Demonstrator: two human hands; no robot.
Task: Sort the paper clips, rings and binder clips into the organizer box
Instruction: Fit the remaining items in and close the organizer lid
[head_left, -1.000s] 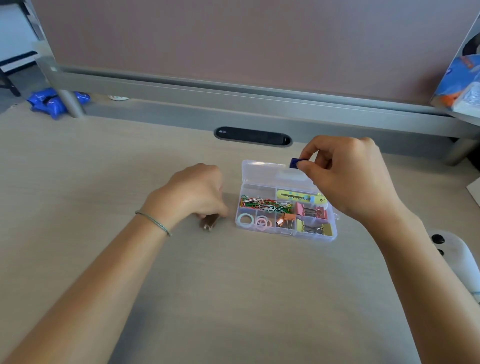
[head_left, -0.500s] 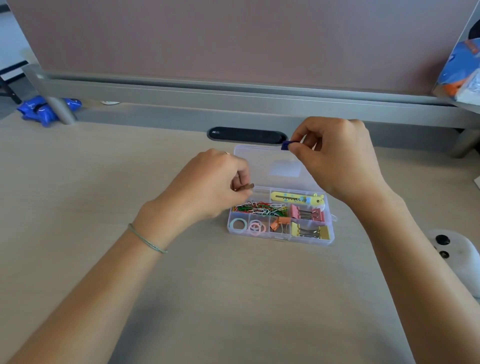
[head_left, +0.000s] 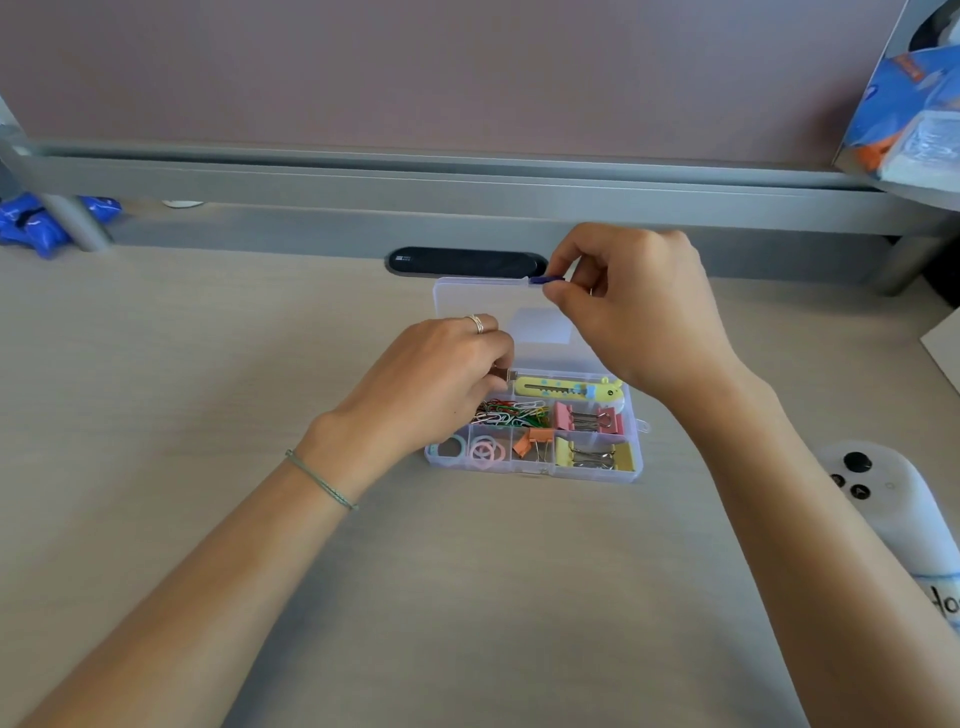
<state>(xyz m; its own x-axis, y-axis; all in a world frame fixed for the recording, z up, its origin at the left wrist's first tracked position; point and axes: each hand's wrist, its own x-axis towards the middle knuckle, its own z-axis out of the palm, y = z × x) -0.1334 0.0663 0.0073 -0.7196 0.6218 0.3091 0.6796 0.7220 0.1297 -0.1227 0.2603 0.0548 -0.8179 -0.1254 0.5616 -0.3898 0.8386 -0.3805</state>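
Note:
A clear organizer box (head_left: 636, 467) lies open on the desk, its lid (head_left: 467, 301) tipped back. Its compartments hold colored paper clips (head_left: 511, 411), pastel rings (head_left: 485, 451), and orange (head_left: 530, 441), pink (head_left: 563, 415) and yellow (head_left: 569, 453) binder clips, plus a yellow cutter (head_left: 566, 388). My left hand (head_left: 441, 379) hovers over the box's left side, pinching a small brown clip (head_left: 503, 374). Above the lid's far right corner, my right hand (head_left: 634, 312) pinches a small blue binder clip (head_left: 545, 280).
A white controller (head_left: 893, 499) lies on the desk to the right. A black cable grommet (head_left: 462, 261) sits behind the box, under a grey partition rail. A blue object (head_left: 36, 223) rests at far left, and packages (head_left: 914, 104) at upper right.
My left hand picked the brown clip off the desk and carried it right, over the box. My right hand stayed above the lid with the blue clip.

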